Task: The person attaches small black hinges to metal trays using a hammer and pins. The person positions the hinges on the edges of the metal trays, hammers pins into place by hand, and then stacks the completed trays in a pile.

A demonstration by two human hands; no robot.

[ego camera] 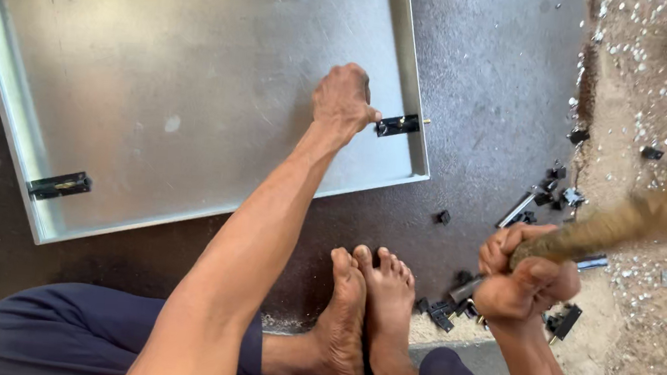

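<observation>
Dark workshop flooring is carrying a shallow galvanised tray [198, 79], the left hand [343, 100] pressing closed at its right edge to steady a black latch [398, 125] while the right hand [522, 280] is gripping a wooden handle [628, 217].

My bare feet [366, 319] on dark floor; small black metal fittings [443, 311] scattered right of them, pale gravel [662, 104] beyond.

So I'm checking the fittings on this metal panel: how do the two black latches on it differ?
The right-edge latch sits on the panel's right rim, with the left hand touching its end; the corner latch lies near the lower left corner, untouched. A brass-coloured tip shows on the right-edge latch, none on the corner latch. Both are small, black and bar-shaped.
</observation>
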